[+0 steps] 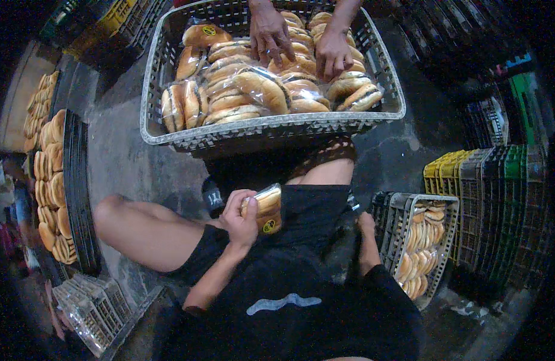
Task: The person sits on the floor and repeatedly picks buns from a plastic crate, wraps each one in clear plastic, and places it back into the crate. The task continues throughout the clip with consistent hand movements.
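Observation:
My left hand (242,217) holds a filled bread bun in clear plastic wrap (270,210), with a round yellow mark on it, over my lap. Down at my right side, beside a crate of buns, is my right hand (366,222); a small shiny thing lies by its fingers, and its grip is too dark to make out. A grey plastic crate (273,122) full of wrapped filled buns (261,90) stands in front of my knees. Another person's two hands (270,38) reach into it from the far side, touching buns.
On the left, stacked black trays (81,194) carry rows of buns, with clear plastic bags (81,300) near a grey crate below. To the right stand a grey crate of buns (453,225) and tall stacks of yellow, grey and green crates (480,203). More crates stand at the upper left (117,18).

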A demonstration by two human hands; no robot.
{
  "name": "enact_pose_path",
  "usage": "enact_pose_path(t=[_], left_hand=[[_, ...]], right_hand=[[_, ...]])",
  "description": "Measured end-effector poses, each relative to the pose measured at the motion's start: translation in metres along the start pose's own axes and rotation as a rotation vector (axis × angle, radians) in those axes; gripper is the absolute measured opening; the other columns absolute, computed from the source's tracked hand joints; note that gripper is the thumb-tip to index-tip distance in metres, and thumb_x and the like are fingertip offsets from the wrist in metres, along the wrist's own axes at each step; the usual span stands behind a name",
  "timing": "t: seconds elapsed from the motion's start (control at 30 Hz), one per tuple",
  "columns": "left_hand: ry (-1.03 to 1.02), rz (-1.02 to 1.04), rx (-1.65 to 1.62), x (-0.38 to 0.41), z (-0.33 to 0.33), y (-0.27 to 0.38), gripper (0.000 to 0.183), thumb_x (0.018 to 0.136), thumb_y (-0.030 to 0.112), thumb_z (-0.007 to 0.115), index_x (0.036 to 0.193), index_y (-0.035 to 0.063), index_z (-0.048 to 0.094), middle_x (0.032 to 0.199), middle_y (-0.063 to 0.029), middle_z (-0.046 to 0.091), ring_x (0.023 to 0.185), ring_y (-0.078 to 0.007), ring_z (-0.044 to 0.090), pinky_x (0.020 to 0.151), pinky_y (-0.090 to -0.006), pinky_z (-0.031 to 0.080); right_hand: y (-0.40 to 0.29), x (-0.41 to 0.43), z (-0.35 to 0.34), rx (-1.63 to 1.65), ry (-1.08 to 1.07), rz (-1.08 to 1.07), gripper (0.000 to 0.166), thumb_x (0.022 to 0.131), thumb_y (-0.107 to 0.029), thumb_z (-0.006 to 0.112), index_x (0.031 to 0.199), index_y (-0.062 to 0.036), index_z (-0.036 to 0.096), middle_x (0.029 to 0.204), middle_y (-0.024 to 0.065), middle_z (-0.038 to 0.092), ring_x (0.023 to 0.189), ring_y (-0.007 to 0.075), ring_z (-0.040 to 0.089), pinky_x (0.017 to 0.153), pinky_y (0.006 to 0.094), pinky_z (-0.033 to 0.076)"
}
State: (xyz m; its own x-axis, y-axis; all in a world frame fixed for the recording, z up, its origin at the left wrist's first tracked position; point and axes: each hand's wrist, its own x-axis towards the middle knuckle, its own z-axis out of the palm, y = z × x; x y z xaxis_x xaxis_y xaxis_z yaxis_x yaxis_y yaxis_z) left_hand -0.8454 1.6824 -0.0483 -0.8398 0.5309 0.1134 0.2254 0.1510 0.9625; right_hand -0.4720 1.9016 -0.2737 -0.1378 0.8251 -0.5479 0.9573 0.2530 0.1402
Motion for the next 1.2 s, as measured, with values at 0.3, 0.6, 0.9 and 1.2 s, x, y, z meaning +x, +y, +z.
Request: enact_pose_path(t=[0.3, 0.6, 0.9, 1.2], left_hand=[[-0.094, 0.404, 0.052, -0.009, 0.014, 0.001, 0.027, 0.076, 0.025, 0.057, 0.078, -0.0018, 0.055, 0.077, -0.0136, 0.054, 0.069, -0.0253, 0.053, 0.062, -0.0317, 0.044], [-0.143, 0.783, -0.087, 0.003, 0.003, 0.013, 0.033, 0.078, 0.034, 0.055, 0.084, 0.0017, 0.054, 0.079, -0.0128, 0.053, 0.067, -0.0267, 0.055, 0.058, -0.0349, 0.046], [0.092, 0.297, -0.015, 0.032, -0.003, 0.006, 0.043, 0.082, 0.042, 0.045, 0.084, -0.0004, 0.053, 0.079, -0.0138, 0.054, 0.070, -0.0246, 0.053, 0.063, -0.0321, 0.043], [0.436, 0.825, -0.194, 0.296, -0.020, 0.081, 0.044, 0.081, 0.042, 0.049, 0.094, 0.0002, 0.050, 0.090, -0.0114, 0.052, 0.085, -0.0216, 0.051, 0.077, -0.0311, 0.041]], right_hand=[[-0.127, -0.136, -0.228, 1.341, -0.309, -0.970, 0.020, 0.081, -0.023, 0.049, 0.075, -0.0041, 0.050, 0.114, 0.0129, 0.045, 0.110, 0.0234, 0.037, 0.094, 0.0362, 0.024], [-0.263, -0.159, -0.288, 0.535, -0.502, -1.143, 0.034, 0.070, -0.019, 0.063, 0.095, 0.0013, 0.052, 0.090, 0.0116, 0.056, 0.078, 0.0157, 0.055, 0.064, 0.0267, 0.045], [-0.300, -0.160, -0.260, 1.307, -0.460, -1.035, 0.039, 0.072, -0.023, 0.065, 0.101, -0.0008, 0.051, 0.090, 0.0094, 0.060, 0.083, 0.0169, 0.057, 0.073, 0.0282, 0.045], [-0.320, -0.104, -0.350, 0.727, 0.919, -0.983, 0.031, 0.074, -0.025, 0.059, 0.093, -0.0005, 0.053, 0.090, 0.0150, 0.056, 0.085, 0.0302, 0.051, 0.078, 0.0392, 0.039]])
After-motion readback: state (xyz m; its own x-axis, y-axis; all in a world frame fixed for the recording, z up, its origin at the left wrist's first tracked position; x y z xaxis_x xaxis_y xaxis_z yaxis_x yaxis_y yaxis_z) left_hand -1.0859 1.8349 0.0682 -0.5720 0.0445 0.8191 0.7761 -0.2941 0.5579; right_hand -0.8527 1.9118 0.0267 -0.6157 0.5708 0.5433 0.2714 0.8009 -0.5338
